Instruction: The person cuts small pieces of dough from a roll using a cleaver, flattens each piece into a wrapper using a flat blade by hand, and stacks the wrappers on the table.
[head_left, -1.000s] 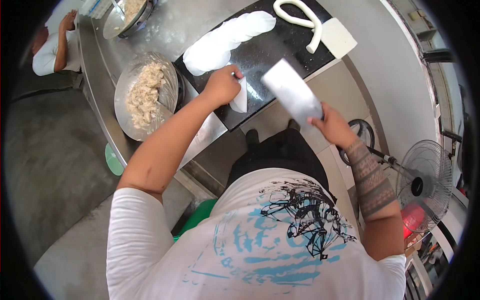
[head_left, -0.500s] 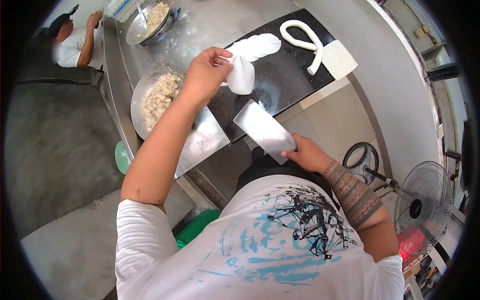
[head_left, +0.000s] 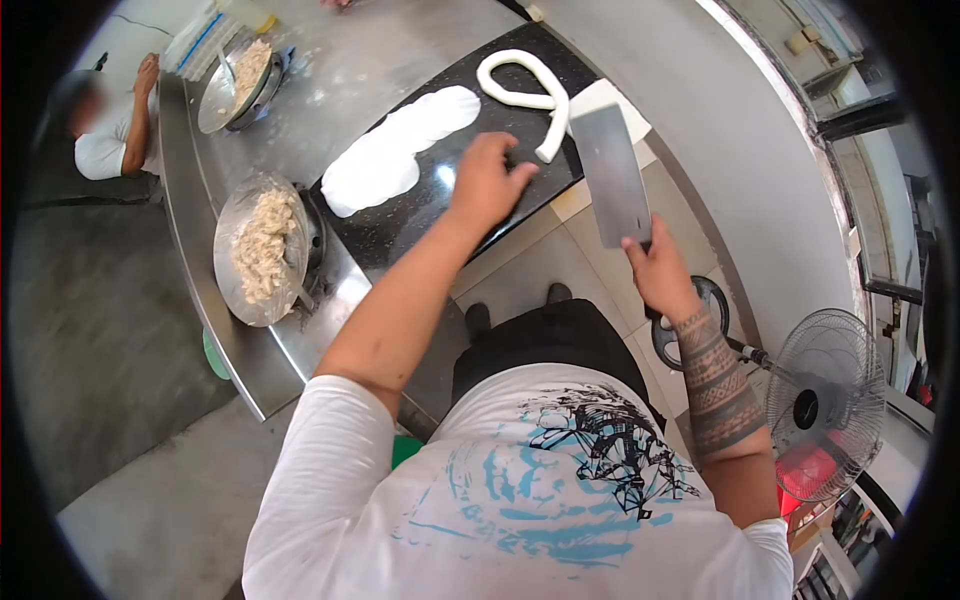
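Observation:
My right hand (head_left: 662,272) grips the handle of a broad rectangular cleaver (head_left: 612,180), its blade pointing up and away from me. The blade overlaps a pale square cloth or pad (head_left: 598,100) at the end of the black stone slab (head_left: 380,240). Over the slab, my left hand (head_left: 490,182) holds nothing, its fingers bent and thumb apart. Just beyond its fingertips lies a looped white dough rope (head_left: 500,72), one end toward me. Thin round dough wrappers (head_left: 375,165) overlap in a row along the slab, left of that hand.
Left of the slab stands a metal bowl of pale filling (head_left: 265,245); a second bowl (head_left: 240,85) sits farther back. A person in a white shirt (head_left: 105,140) is beyond the steel counter's rim (head_left: 185,220). At right are a wall and a standing fan (head_left: 830,400).
My left hand has laid the wrapper down with the others and moved right toward the dough rope. My right hand has raised the cleaver, moving it right beside the slab's end.

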